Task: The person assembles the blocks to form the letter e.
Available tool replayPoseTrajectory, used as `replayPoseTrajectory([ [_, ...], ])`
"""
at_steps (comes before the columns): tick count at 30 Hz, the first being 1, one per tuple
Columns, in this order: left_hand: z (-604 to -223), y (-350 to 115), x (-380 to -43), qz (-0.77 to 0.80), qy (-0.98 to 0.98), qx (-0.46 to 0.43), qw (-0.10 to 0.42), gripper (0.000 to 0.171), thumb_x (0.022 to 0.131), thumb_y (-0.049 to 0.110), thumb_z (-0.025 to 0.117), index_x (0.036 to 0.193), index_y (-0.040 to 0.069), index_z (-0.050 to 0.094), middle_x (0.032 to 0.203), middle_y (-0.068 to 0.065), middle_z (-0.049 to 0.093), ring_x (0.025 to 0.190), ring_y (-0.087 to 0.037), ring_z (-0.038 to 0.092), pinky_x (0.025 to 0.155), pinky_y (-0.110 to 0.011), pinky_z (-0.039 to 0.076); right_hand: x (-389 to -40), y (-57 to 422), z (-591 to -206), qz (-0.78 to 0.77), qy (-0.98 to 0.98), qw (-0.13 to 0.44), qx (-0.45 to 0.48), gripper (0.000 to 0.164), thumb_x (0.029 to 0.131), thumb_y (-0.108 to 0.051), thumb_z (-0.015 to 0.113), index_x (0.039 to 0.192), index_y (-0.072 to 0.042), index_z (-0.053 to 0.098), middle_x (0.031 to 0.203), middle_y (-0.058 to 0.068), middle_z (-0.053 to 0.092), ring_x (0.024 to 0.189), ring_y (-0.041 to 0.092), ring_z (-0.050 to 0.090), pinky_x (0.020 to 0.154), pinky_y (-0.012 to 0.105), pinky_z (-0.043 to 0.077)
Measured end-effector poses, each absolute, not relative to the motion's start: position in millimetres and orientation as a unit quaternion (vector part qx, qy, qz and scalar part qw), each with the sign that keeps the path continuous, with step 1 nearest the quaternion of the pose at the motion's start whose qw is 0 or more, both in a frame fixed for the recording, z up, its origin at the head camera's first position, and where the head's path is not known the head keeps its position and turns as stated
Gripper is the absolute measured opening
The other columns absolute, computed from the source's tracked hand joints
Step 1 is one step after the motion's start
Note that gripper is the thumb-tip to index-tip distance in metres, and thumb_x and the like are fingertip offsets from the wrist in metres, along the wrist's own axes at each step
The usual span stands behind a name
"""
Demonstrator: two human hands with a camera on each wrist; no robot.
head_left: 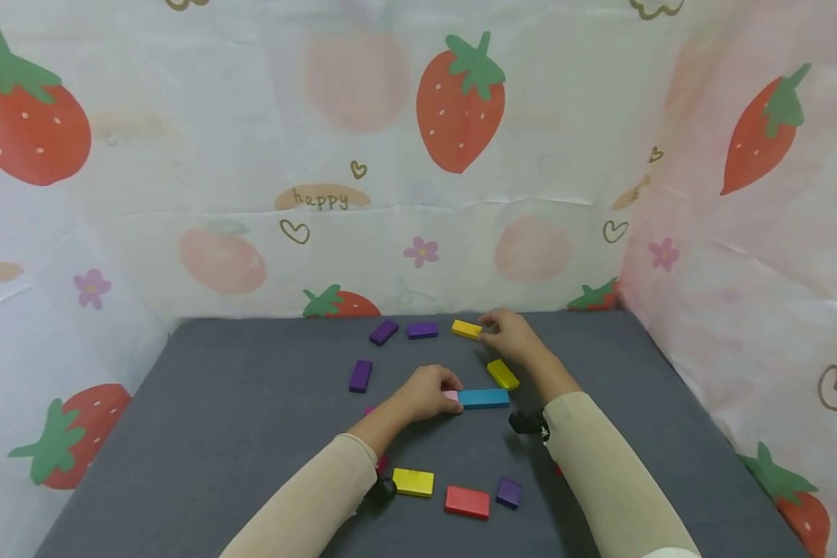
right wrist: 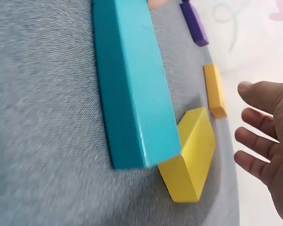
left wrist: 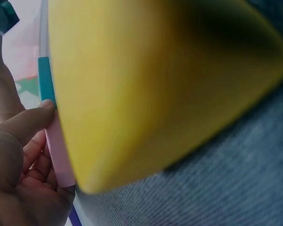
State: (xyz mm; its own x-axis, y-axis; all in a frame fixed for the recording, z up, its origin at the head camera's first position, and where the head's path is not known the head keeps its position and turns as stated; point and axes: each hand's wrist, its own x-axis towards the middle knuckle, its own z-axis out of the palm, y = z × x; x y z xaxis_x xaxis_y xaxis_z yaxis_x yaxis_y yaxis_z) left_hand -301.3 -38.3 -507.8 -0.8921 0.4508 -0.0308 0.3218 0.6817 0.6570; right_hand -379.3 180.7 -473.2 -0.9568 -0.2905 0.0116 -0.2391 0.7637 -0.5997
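Note:
My left hand (head_left: 424, 394) pinches a pink block (left wrist: 60, 157) between thumb and fingers. The pink block lies end to end with a long blue block (head_left: 483, 398), and the thumb sits where the two meet. Just beyond the blue block's right end lies a yellow block (head_left: 503, 374). At the far side of the table my right hand (head_left: 511, 335) is beside an orange-yellow block (head_left: 466, 329). In the right wrist view that hand's fingers are loosely bent, with a gap between them and the orange-yellow block (right wrist: 215, 91).
Purple blocks (head_left: 422, 331) stand at the back and left. Nearer the front are a yellow block (head_left: 413, 482), a red block (head_left: 467, 502) and a purple block (head_left: 509, 493). My left forearm partly hides magenta blocks (head_left: 382, 465). A strawberry-print sheet (head_left: 404, 155) borders the grey table (head_left: 251, 418).

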Motion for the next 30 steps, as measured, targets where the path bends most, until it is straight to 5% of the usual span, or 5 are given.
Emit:
replayPoseTrajectory([
  [30, -509.4, -38.9, -301.6, 0.348, 0.907, 0.217, 0.097, 0.025, 0.084, 0.022, 0.086, 0.106, 0.012, 0.077, 0.096, 0.003, 0.069, 0.085, -0.009, 0.058, 0.08, -0.028, 0.05, -411.7, 155.9, -498.6, -0.3, 0.946, 0.034, -0.119, 0.037, 0.102, -0.023, 0.065, 0.136, -0.007, 0.064, 0.136, 0.014, 0.061, 0.126, 0.032, 0.058, 0.106, 0.048, 0.048],
])
